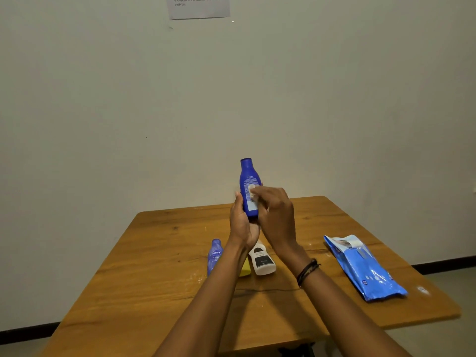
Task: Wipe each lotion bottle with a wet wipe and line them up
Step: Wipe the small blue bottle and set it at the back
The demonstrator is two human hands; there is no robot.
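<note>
My left hand (240, 222) grips the blue lotion bottle (249, 186) upright, cap up, above the counter (159, 256). My right hand (277, 215) fingers pinch a wet wipe (251, 189) against its label.

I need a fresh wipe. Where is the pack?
The wet wipe pack lies flat on the table's right side, right of the right hand.

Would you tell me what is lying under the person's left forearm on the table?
A yellow bottle peeks out, between the small blue bottle and white bottle; the left forearm covers most of it.
</note>
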